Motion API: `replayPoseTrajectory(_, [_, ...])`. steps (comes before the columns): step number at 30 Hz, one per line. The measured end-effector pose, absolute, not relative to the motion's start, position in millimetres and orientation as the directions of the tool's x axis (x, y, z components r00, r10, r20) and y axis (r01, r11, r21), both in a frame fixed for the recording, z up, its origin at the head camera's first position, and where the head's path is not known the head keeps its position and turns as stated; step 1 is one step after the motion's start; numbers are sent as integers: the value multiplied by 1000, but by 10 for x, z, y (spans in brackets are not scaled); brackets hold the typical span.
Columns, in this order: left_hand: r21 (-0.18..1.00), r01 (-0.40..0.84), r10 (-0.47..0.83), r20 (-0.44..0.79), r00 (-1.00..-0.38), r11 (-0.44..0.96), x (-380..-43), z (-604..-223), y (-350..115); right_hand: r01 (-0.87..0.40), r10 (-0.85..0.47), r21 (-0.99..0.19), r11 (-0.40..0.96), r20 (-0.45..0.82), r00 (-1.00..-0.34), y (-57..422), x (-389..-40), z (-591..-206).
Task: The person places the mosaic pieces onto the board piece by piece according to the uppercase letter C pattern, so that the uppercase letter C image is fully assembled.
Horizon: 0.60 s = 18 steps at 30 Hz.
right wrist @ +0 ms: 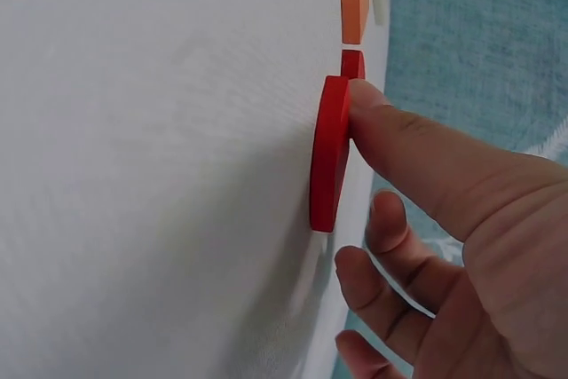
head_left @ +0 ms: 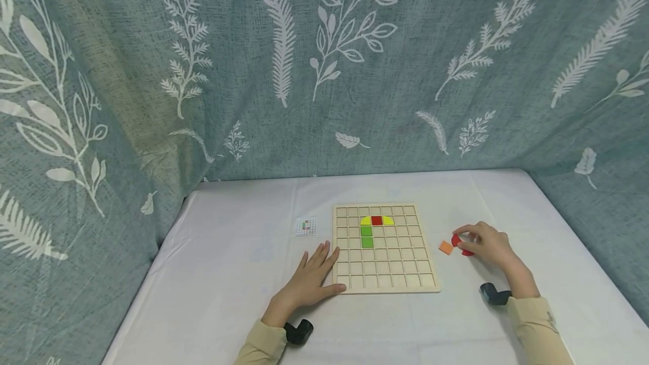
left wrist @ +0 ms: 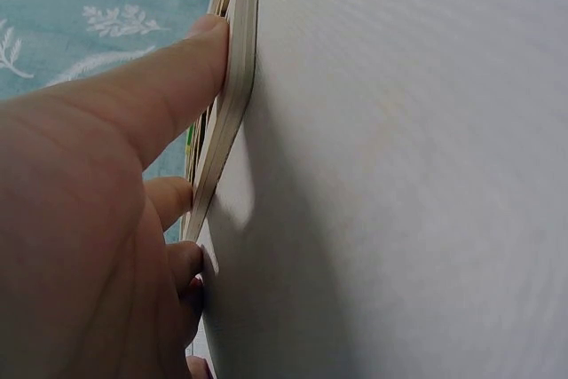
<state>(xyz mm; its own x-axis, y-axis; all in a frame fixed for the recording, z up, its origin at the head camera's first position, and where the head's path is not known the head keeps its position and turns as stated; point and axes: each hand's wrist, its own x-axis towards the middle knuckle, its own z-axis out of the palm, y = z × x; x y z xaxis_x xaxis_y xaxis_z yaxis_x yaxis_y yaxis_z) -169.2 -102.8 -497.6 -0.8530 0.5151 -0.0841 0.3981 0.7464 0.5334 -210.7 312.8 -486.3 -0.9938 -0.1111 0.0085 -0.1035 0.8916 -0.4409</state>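
Observation:
A pale wooden grid board (head_left: 383,268) lies flat, with two yellow curved pieces (head_left: 365,221), a red square (head_left: 376,221) and two green squares (head_left: 367,242) in its cells. My left hand (head_left: 311,280) rests at the board's left edge, fingers spread, thumb at the near corner. In the left wrist view the thumb (left wrist: 191,64) touches the board's rim (left wrist: 232,104). Right of the board, my right hand (head_left: 488,245) pinches a red curved piece (head_left: 456,240) between thumb and index finger. Another red curved piece (right wrist: 328,157) lies under that hand; an orange square (head_left: 445,248) lies beside it.
A small printed pattern card (head_left: 306,226) lies left of the board's far corner. White cloth (head_left: 243,230) covers the table, and a teal leaf-patterned curtain (head_left: 223,72) hangs behind and at both sides. Black wrist cameras (head_left: 299,332) sit at both wrists.

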Motion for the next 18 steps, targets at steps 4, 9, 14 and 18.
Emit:
replayPoseTrajectory(4, [531,404,519,-80,-851,745,-1693,-4974,-1031,-121,-116,-435,892,39,-992,3134,-2118,-4871])
replayPoseTrajectory(9, [528,412,524,-75,-848,743,-1698,-4970,-1032,-133,-120,-429,893,59,-991,3140,-2134,-4884])
replayPoseTrajectory(14, [532,408,523,-79,-849,742,-1699,-4962,-1027,-141,-121,-429,892,73,-990,3145,-2137,-4888])
replayPoseTrajectory(18, [534,406,522,-79,-849,741,-1696,-4965,-1024,-150,-122,-431,890,91,-988,3149,-2135,-4880])
